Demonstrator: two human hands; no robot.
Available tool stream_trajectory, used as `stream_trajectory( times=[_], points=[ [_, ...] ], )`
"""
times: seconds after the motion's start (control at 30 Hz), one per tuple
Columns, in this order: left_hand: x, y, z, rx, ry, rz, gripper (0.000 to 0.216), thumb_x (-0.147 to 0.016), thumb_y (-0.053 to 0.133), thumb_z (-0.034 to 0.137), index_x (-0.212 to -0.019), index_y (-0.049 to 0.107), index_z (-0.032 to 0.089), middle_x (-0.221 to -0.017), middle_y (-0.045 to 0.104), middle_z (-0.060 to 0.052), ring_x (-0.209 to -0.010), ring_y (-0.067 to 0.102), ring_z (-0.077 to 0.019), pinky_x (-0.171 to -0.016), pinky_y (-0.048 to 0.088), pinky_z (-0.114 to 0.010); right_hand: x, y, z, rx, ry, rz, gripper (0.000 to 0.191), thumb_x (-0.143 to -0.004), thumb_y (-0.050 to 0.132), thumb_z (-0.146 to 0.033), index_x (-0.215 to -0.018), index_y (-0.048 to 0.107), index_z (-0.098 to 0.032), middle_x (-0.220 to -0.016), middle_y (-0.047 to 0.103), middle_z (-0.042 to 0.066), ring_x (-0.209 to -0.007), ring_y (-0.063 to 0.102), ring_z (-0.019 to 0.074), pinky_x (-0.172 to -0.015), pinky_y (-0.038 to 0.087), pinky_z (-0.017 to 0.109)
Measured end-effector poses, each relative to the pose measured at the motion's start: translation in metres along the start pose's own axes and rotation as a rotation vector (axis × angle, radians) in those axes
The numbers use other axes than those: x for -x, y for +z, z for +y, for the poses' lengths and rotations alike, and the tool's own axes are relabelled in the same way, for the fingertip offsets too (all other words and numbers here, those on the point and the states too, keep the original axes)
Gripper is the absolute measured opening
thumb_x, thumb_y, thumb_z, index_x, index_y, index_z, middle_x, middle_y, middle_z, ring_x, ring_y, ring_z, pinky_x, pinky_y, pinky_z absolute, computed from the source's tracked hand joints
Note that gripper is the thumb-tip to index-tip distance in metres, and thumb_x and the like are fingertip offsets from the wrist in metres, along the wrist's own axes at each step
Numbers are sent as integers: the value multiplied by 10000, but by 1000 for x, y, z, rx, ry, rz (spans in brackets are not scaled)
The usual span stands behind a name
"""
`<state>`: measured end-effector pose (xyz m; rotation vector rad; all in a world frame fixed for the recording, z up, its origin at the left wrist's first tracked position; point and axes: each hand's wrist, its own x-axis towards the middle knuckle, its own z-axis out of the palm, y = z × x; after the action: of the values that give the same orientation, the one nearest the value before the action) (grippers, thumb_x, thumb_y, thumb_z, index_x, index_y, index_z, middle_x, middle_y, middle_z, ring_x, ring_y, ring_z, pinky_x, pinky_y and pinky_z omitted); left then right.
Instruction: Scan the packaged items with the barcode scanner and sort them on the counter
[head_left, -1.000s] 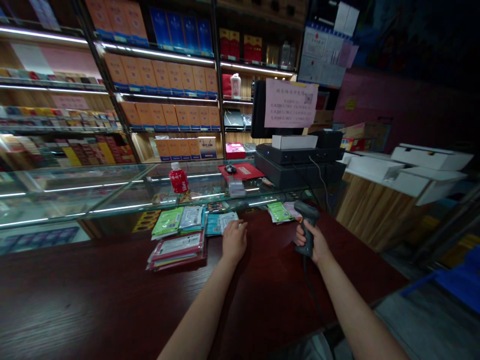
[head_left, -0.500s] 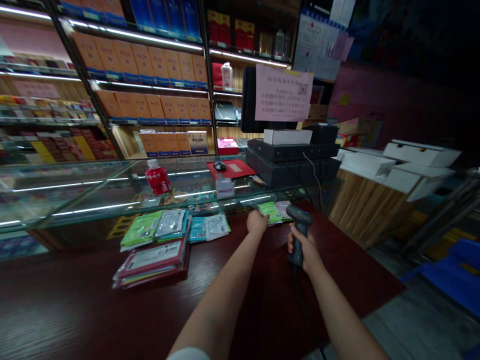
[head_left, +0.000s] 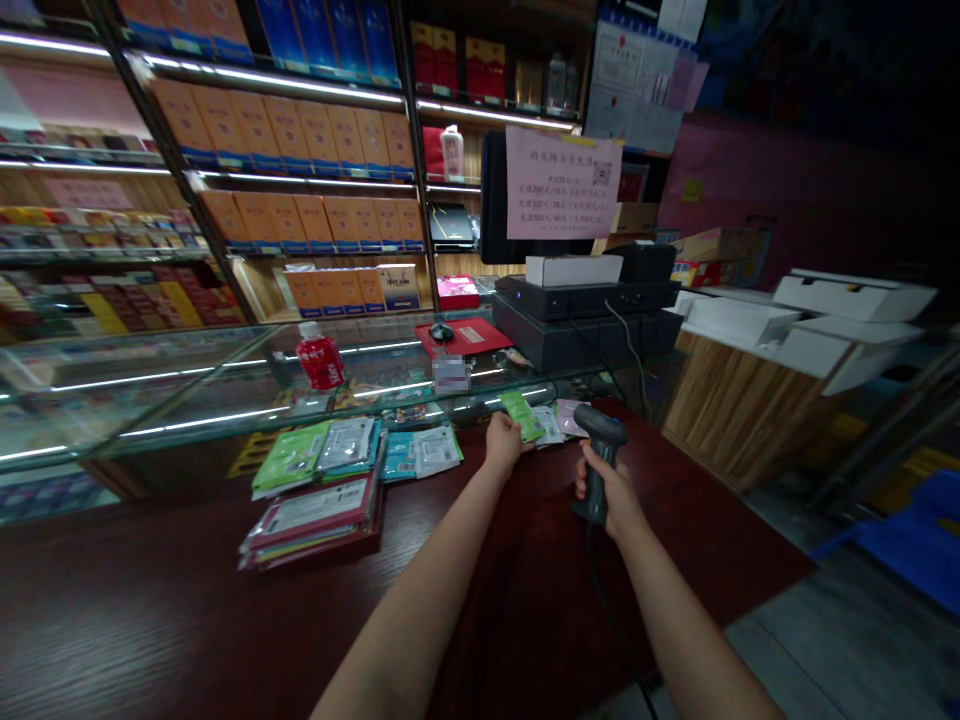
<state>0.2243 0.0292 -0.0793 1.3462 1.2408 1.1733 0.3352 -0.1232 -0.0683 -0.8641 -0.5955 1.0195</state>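
My right hand (head_left: 616, 488) is wrapped round the handle of a dark grey barcode scanner (head_left: 600, 428), its head pointing to the left and its cord hanging down over the dark red tabletop (head_left: 559, 560). Further left, my left hand (head_left: 503, 438) is closed on the edge of a green packet (head_left: 521, 415), which is tilted up. Beside that lie a white packet (head_left: 549, 425) and a pale pink packet (head_left: 568, 417), partly behind the scanner. To the left lie green packets (head_left: 291, 455), blue packets (head_left: 400, 455) and a stack of flat red-edged packages (head_left: 315, 515).
Beyond the tabletop stands a glass counter (head_left: 225, 385) with a red bottle (head_left: 320, 357) and a mouse (head_left: 441, 332) on a red mat. A monitor (head_left: 495, 200) and black boxes (head_left: 592, 320) rise behind. White boxes (head_left: 742, 320) and a blue stool (head_left: 915, 540) are at right.
My left hand has moved slightly left, and the green packet now tilts up in it, uncovering the white packet. My right hand keeps the scanner in nearly the same place.
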Motion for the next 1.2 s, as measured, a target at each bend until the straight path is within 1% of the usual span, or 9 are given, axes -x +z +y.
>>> stream_trajectory(
  times=[0.13, 0.2, 0.27, 0.4, 0.53, 0.67, 0.87, 1.03, 1.2],
  points=[
    [19, -36, -17, 231, 85, -18, 126, -757, 540, 125, -766, 434, 192, -646, 453, 58, -605, 543, -94, -604, 564, -298, 5, 3, -1, 53, 45, -40, 415, -694, 757, -411, -976, 529, -208, -515, 566, -69, -386, 493, 97, -353, 402, 192],
    [24, -49, -26, 280, 114, -12, 126, -757, 542, 139, -809, 442, 194, -629, 478, 60, -614, 561, -101, -625, 574, -309, 6, 4, 0, 108, 86, -73, 437, -681, 761, -426, -976, 532, -200, -501, 565, -67, -376, 499, 102, -346, 401, 194],
    [27, -54, -32, 315, 135, -3, 137, -760, 544, 157, -867, 464, 189, -684, 560, 31, -671, 607, -122, -640, 577, -313, 8, 5, 0, 176, 129, -110, 442, -674, 762, -437, -964, 534, -194, -488, 564, -64, -362, 501, 105, -332, 385, 189],
    [25, -53, -34, 324, 141, 7, 156, -780, 501, 139, -933, 520, 166, -831, 641, -40, -756, 648, -148, -629, 574, -286, 12, 3, -1, 281, 196, -178, 417, -678, 752, -445, -930, 534, -195, -480, 555, -67, -342, 491, 98, -315, 352, 178],
    [23, -51, -35, 311, 137, 48, 179, -793, 451, 102, -942, 529, 164, -828, 638, -39, -750, 648, -146, -617, 575, -277, 15, 2, -5, 318, 228, -251, 403, -687, 742, -450, -922, 535, -197, -495, 552, -69, -336, 482, 91, -316, 344, 180],
    [24, -51, -36, 307, 139, 76, 201, -805, 430, 102, -969, 529, 161, -867, 654, -49, -786, 657, -153, -630, 576, -278, 16, 2, -7, 344, 243, -277, 401, -693, 737, -450, -917, 524, -196, -487, 541, -72, -323, 472, 93, -301, 317, 179],
    [24, -53, -34, 177, 215, 139, 210, -782, 426, 83, -917, 570, 155, -834, 661, -53, -751, 647, -148, -623, 562, -255, 18, 1, -8, 317, 241, -316, 351, -732, 717, -423, -912, 513, -201, -505, 536, -76, -328, 466, 81, -313, 317, 176],
    [25, -52, -35, 270, 169, 85, 212, -800, 430, 99, -963, 549, 162, -859, 659, -45, -762, 653, -146, -610, 572, -260, 16, -1, -5, 301, 259, -307, 366, -715, 730, -426, -903, 508, -204, -488, 524, -82, -318, 463, 85, -296, 303, 174],
    [24, -53, -35, 323, 150, 77, 180, -802, 455, 117, -953, 538, 168, -812, 633, -35, -746, 646, -149, -622, 581, -292, 12, -2, -1, 293, 267, -250, 413, -670, 752, -451, -912, 534, -197, -479, 540, -70, -318, 471, 95, -286, 306, 179]
  ],
)
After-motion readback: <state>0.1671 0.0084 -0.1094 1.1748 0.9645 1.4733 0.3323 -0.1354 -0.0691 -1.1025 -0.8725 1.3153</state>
